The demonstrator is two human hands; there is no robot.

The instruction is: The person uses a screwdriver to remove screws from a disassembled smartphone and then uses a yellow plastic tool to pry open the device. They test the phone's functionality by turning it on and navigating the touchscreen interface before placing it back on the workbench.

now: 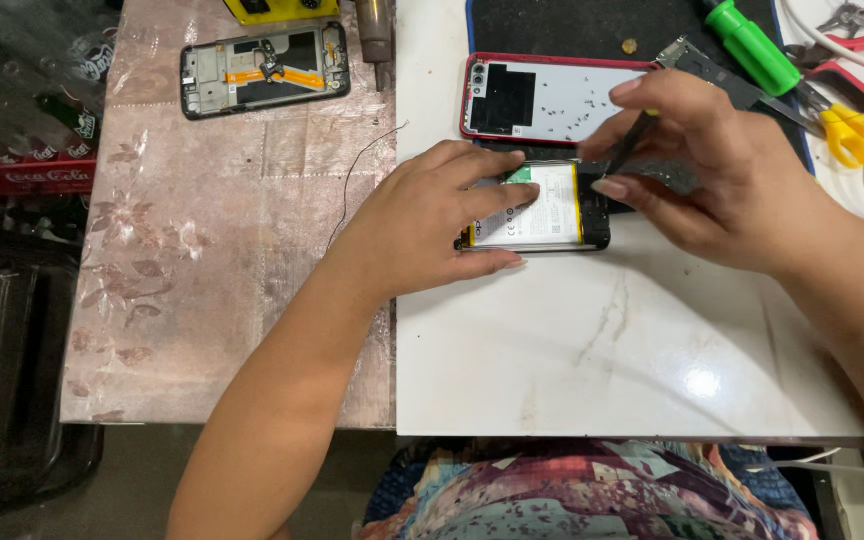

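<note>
An opened phone (542, 210) (flat, rectangular, its pale battery exposed) is pinned to the glossy white marble bench (602, 340) by the spread fingers of the left hand (432, 215). A thin dark tool (632, 140) is pinched in the right hand (712, 170) at the phone's upper edge, just below a red-rimmed back cover (552, 100).

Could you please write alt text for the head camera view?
A left hand steadies an opened phone on a white table while the right hand works a thin dark tool at its upper end; a red back cover lies behind.

Opened phone (542, 215) lies flat, white battery exposed.
</note>
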